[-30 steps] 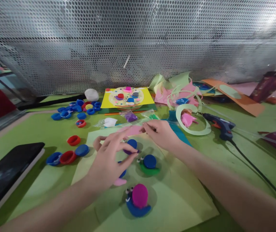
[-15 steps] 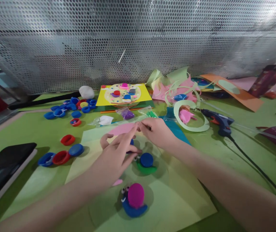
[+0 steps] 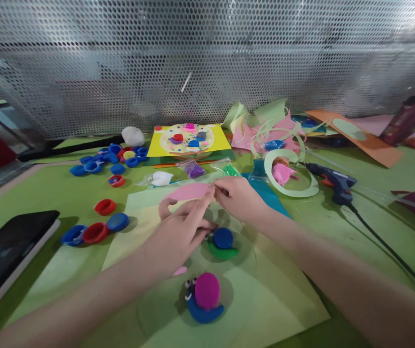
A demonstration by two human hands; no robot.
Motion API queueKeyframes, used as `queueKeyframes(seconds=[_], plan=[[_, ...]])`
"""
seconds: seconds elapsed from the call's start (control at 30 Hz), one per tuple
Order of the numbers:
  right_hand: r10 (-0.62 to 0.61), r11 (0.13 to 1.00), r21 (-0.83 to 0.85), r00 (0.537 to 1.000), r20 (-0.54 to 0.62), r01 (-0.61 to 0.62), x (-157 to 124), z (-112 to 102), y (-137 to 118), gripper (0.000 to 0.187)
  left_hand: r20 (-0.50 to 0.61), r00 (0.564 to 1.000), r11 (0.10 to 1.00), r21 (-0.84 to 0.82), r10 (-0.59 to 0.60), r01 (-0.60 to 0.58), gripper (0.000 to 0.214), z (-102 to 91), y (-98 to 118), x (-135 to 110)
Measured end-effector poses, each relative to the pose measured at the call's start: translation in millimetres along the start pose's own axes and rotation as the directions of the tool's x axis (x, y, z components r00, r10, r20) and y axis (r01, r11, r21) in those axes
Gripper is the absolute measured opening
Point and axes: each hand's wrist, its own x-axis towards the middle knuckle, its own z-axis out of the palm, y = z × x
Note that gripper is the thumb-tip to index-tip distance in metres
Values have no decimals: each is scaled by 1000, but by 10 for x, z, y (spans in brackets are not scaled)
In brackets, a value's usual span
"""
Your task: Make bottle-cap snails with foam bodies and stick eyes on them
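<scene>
I pinch one end of the pink paper shape (image 3: 188, 191) with my right hand (image 3: 239, 197), fingers closed tight on it, so it stays up flat above the pale green sheet (image 3: 265, 299) and does not flop. My left hand (image 3: 178, 237) is half open, and its long fingers reach up to touch the near edge of the pink shape to keep it steady. That hand covers a snail under it, so I only see a bit of pink (image 3: 180, 270) poking out. The green snail with a blue cap (image 3: 222, 242) sits just beside my left fingers. The blue snail with a pink cap (image 3: 204, 297) sits closer to me on the sheet. The glue gun (image 3: 333, 182) lies on the bench (image 3: 48, 193) on my right, and its cord runs off the picture.
</scene>
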Motion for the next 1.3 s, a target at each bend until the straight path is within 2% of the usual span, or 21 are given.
queueKeyframes(seconds=[0.2,0.4,0.5,0.73,1.03,1.3], plan=[[-5,1000,7,1000,-5,5,-6,-9,3,27,-28,999,999,34,34,-33,79,-8,16,18],[-22,999,28,1000,2,22,-26,-12,5,29,-171,982,996,44,85,-78,81,-5,-5,-21],[-19,999,27,1000,3,19,-27,-11,5,29,-200,972,991,75,121,-107,79,7,-15,-58],[-15,1000,17,1000,0,15,-16,-4,3,29,-178,976,990,91,126,-111,79,7,-1,-62],[-15,1000,12,1000,10,15,-17,-17,-2,29,-215,968,990,89,129,-112,80,11,-14,-64],[-22,1000,-8,1000,-22,22,-24,1,8,32,-165,978,990,88,127,-113,88,12,11,-75]])
